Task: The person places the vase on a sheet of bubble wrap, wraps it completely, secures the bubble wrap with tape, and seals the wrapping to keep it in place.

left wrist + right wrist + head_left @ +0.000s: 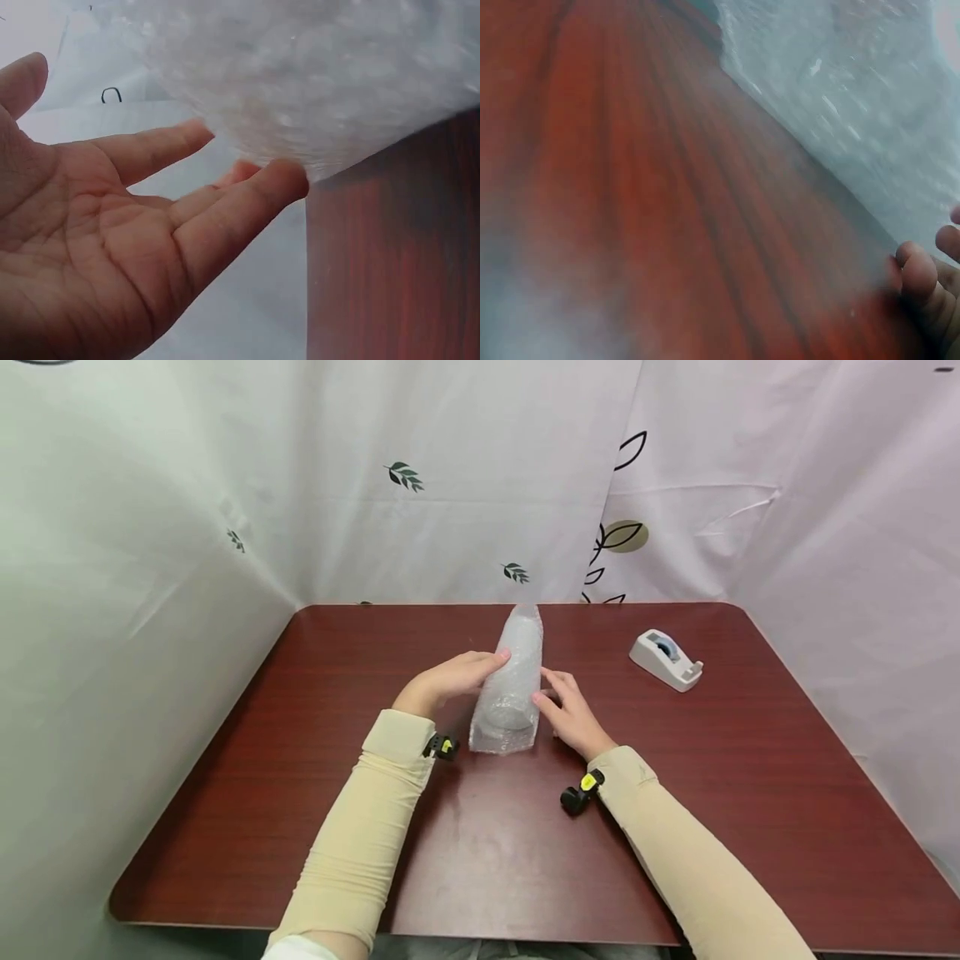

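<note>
A roll of clear bubble wrap lies lengthwise on the table, its near end flattened into a loose flap. Something round shows through near that end, but its kind cannot be made out. My left hand is at the roll's left side, one fingertip on its upper surface. In the left wrist view, the fingers of that hand reach out fairly straight, tips against the wrap. On the other side, my right hand touches the roll's right edge with loosely bent fingers. Only a few fingertips show in the right wrist view, beside the wrap.
A white tape dispenser with a roll of tape stands at the back right of the dark red wooden table. White curtains with leaf prints hang behind and along both sides.
</note>
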{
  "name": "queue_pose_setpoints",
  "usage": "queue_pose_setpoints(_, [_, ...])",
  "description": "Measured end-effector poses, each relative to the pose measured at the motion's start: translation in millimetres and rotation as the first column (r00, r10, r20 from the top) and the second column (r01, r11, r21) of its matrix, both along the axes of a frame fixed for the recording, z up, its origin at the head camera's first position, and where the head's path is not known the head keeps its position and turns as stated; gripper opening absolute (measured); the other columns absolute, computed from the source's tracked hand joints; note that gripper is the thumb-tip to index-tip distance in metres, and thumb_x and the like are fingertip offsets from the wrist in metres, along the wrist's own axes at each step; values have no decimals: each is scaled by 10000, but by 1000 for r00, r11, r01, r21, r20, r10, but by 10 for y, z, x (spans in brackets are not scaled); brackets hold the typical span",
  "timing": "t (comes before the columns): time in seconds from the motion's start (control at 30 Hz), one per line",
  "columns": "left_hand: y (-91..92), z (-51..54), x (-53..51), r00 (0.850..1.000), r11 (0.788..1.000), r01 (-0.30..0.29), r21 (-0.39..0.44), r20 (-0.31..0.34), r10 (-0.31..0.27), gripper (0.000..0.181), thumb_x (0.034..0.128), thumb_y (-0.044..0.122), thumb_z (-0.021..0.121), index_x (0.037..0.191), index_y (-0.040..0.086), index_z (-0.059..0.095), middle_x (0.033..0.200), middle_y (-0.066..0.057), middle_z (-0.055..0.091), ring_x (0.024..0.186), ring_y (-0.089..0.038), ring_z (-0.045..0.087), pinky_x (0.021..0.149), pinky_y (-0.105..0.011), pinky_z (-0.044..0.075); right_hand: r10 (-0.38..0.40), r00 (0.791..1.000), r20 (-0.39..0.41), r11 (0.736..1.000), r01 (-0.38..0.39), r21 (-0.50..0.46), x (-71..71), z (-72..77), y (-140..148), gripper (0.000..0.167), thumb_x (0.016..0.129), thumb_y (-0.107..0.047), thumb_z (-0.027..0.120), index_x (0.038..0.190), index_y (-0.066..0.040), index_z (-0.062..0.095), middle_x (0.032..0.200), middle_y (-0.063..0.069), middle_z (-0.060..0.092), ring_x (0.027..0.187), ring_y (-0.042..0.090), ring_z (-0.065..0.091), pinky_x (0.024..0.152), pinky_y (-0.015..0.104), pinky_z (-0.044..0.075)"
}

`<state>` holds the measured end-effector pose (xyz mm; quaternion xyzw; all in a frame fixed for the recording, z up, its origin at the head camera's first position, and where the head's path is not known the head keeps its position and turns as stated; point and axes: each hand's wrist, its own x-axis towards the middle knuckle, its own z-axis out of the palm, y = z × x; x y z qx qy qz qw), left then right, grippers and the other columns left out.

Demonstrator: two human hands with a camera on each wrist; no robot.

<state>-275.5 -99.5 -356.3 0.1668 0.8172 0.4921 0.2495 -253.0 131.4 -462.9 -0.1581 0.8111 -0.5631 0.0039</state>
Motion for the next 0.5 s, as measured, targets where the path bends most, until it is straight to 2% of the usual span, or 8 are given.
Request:
queue_pose_setpoints(0.07, [31, -31, 7, 1000, 999, -21, 32, 7, 21, 637, 1057, 506, 408, 1458, 18, 492, 1433, -129, 535, 1313, -264, 527, 1105, -447, 403, -15, 1000, 2, 1000, 15, 0, -34, 3, -17, 589, 1060, -283, 526, 1578, -80, 331, 1405, 196, 384, 818, 296, 570, 513, 328, 486])
queue_pose_setpoints(0.13, [54, -64, 3, 999, 998, -49, 27, -2, 49, 657, 1047, 528, 411, 1476, 34, 477, 1482, -129, 473, 1377, -266, 443, 1139, -466, 348, -35, 999, -2, 999, 35, -9, -68, 1, -32, 605, 1058, -281, 530, 1580, -63, 316, 1356, 210, 413, 745, 265, 521, 525, 341, 502])
queue_pose_setpoints(0.27, [99, -151, -24, 994, 994, -105, 10, -18, 105, 702, 1033, 559, 419, 1535, 68, 410, 1561, -142, 310, 1468, -274, 262, 1188, -493, 244, -90, 996, 6, 991, 90, -97, -138, -27, -59, 608, 1031, -260, 579, 1545, -29, 350, 1316, 217, 463, 916, 246, 545, 578, 369, 526])
queue_pose_setpoints(0.3, [105, -174, -32, 992, 993, -119, -13, -43, 118, 716, 1027, 570, 424, 1552, 84, 389, 1565, -135, 276, 1471, -268, 236, 1191, -492, 230, -111, 994, 11, 986, 111, -121, -153, -33, -65, 582, 1022, -268, 595, 1512, -32, 386, 1301, 207, 490, 953, 243, 548, 594, 361, 531])
queue_pose_setpoints(0.43, [137, -240, -37, 986, 987, -162, 8, -41, 162, 762, 1002, 587, 476, 1599, 147, 301, 1537, -114, 232, 1448, -274, 269, 1187, -489, 233, -189, 982, 13, 967, 189, -169, -206, -39, -88, 457, 1005, -329, 624, 1340, -42, 505, 1203, 170, 609, 921, 228, 590, 653, 292, 520])
queue_pose_setpoints(0.5, [155, -254, -43, 983, 985, -171, 1, -66, 170, 772, 998, 591, 481, 1610, 171, 268, 1527, -104, 241, 1433, -276, 295, 1178, -494, 250, -224, 975, 2, 960, 221, -170, -222, -29, -96, 432, 1000, -371, 628, 1295, -65, 550, 1163, 150, 652, 904, 204, 607, 679, 268, 514])
